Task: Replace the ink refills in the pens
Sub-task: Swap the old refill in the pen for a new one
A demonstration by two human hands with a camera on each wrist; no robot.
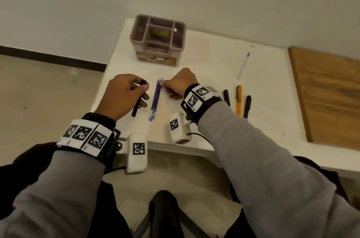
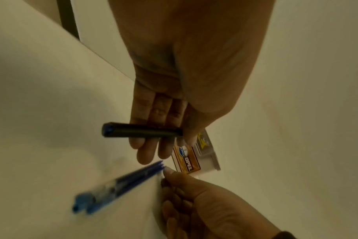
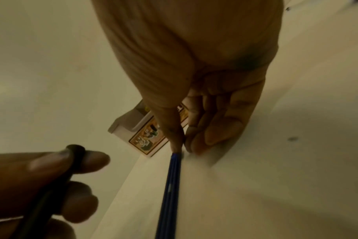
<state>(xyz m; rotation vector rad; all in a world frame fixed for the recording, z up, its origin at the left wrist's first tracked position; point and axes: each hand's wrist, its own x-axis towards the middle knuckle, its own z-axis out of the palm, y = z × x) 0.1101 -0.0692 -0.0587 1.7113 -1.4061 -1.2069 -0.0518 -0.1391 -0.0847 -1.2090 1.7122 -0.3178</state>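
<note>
My left hand (image 1: 141, 92) grips a black pen barrel (image 1: 138, 101) above the white table (image 1: 204, 121); its open end (image 3: 76, 149) points away from me. The same barrel (image 2: 141, 131) lies across my curled fingers in the left wrist view. Just to its right, a small bundle of blue ink refills (image 1: 156, 98) lies on the table, pointing away from me. My right hand (image 1: 165, 86) pinches the far ends of these refills (image 3: 171, 186) between thumb and forefinger, with the other fingers curled on the table.
A brown compartment organizer (image 1: 158, 40) stands at the back of the table. A clear, used refill (image 1: 243, 65) lies at the right rear. An orange pen (image 1: 239, 99) and two black pen parts (image 1: 247, 106) lie right of my right wrist. A wooden board (image 1: 327, 91) adjoins the table's right side.
</note>
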